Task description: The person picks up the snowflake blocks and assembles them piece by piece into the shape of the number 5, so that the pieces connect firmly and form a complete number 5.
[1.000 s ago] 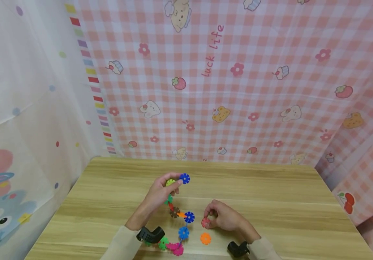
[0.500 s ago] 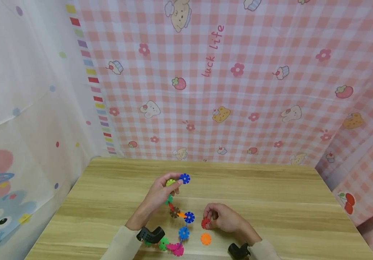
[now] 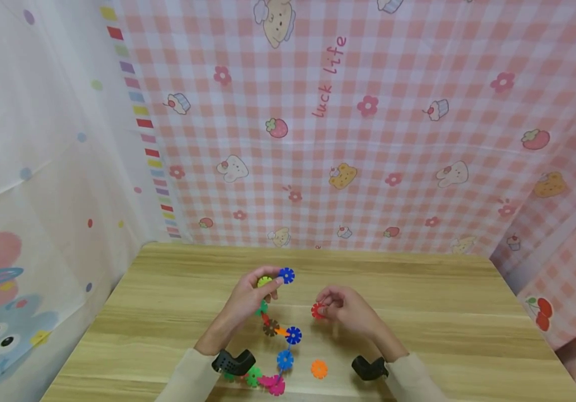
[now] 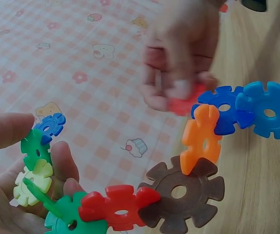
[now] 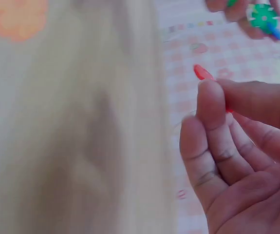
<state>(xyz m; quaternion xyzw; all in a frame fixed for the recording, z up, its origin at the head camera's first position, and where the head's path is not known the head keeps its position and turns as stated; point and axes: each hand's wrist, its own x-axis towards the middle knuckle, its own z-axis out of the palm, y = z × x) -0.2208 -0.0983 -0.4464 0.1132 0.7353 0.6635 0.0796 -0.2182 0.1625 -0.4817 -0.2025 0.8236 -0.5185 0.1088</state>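
My left hand (image 3: pixel 248 295) pinches the upper end of a chain of interlocking notched discs. In the left wrist view, thumb and fingers are on a green disc (image 4: pixel 34 152), with a blue disc (image 4: pixel 50 126) joined at the tip. Below the hand the chain runs through a yellow disc (image 4: pixel 32 183), a red disc (image 4: pixel 119 207), a brown disc (image 4: pixel 180 194) and an orange one (image 4: pixel 198 141). To the right, my right hand (image 3: pixel 352 310) pinches a loose red disc (image 3: pixel 316 311) by thumb and fingers, apart from the chain's end.
A loose orange disc (image 3: pixel 319 369) lies on the wooden table (image 3: pixel 444 324) near the front. The chain's lower part, with a pink disc (image 3: pixel 276 385), curves toward my left sleeve. A checked pink cloth (image 3: pixel 398 145) hangs behind the table.
My right hand has lifted the red disc and moved away from the table's front, toward the height of the left hand. The left hand has stayed in place with the chain.
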